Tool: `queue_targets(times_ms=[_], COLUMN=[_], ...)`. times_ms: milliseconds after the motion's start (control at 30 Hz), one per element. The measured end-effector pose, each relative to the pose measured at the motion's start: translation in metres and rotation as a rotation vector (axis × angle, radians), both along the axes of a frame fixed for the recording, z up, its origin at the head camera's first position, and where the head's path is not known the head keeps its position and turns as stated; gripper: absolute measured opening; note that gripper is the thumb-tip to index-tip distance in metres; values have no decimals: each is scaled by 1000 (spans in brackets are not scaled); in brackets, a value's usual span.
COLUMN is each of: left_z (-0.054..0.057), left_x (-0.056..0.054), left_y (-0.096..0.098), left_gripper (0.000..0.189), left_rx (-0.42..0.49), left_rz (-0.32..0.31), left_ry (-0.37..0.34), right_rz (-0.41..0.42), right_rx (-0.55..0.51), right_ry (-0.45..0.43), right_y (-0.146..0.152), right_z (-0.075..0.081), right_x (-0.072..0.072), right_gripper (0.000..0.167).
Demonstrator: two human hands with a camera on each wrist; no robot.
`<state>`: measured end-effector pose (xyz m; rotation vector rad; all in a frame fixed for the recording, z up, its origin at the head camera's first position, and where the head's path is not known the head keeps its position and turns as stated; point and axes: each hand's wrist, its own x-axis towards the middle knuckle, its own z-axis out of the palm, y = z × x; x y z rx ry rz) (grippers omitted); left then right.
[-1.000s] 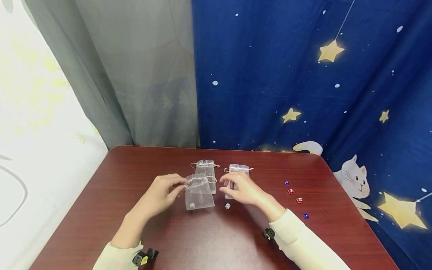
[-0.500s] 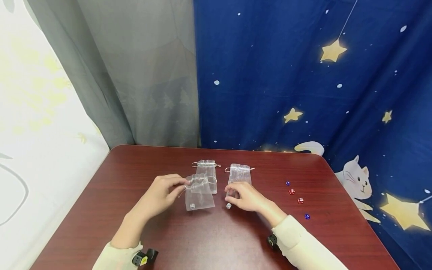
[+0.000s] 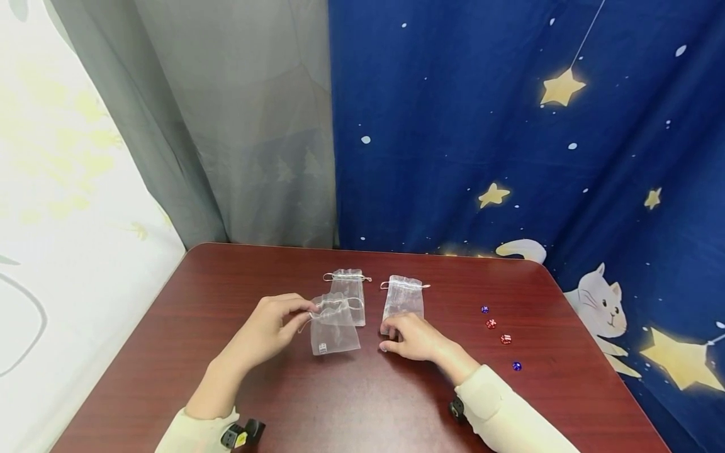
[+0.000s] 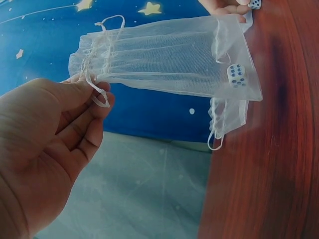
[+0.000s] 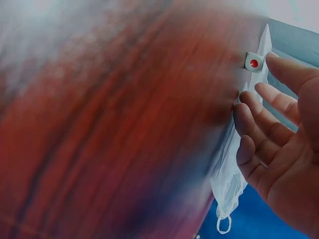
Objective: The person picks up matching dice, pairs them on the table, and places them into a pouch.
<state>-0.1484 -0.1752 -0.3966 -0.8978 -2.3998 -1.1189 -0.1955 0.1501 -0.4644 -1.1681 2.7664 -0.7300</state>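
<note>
My left hand (image 3: 277, 324) pinches a sheer white organza drawstring pouch (image 4: 159, 55) by its gathered neck, between thumb and fingers. A white die (image 4: 237, 75) with blue dots shows through the mesh at the pouch's bottom corner. Low over the table, my right hand (image 3: 416, 338) has its fingers loosely bent, overlapping the lower end of another organza pouch (image 3: 403, 299). In the right wrist view a second white die (image 5: 254, 62), red dot facing the camera, sits right at the thumb tip, the fingertips spaced apart below it. The hand hides this die in the head view.
A third organza pouch (image 3: 352, 286) lies behind the held one. At the right of the reddish-brown table (image 3: 317, 409) several dice are spread: a blue die (image 3: 484, 309), two red dice (image 3: 506, 339) and another blue die (image 3: 517, 365). Curtains hang behind the table's far edge.
My right hand has come down and toward me, off the right pouch to the loose white die, now covered in the head view. The left hand keeps its grip on the pouch, nearly still.
</note>
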Motion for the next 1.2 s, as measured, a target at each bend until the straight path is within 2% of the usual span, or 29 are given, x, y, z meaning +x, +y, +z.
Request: queue_targets(times_ms=[167, 433, 667, 800, 1067, 1200], left_z=[-1, 0, -1, -1, -1, -1], left_x=[1, 2, 2, 1, 1, 0], left_y=[1, 1, 2, 2, 3, 4], left_gripper=[22, 22, 21, 21, 20, 20], left_rx=[11, 23, 19, 18, 16, 10], left_rz=[-4, -10, -16, -15, -24, -24], left_ry=[-2, -25, -21, -22, -28, -17], right_rz=[18, 85, 88, 64, 33, 29], right_rx=[4, 17, 5, -30, -131, -145], right_ry=[-12, 52, 76, 84, 71, 84], right_y=[-1, -2, -1, -1, -6, -8], right_z=[1, -1, 3, 16, 53, 65], right_x=[2, 4, 4, 1, 0, 0], right_gripper=[17, 20, 19, 19, 11, 10])
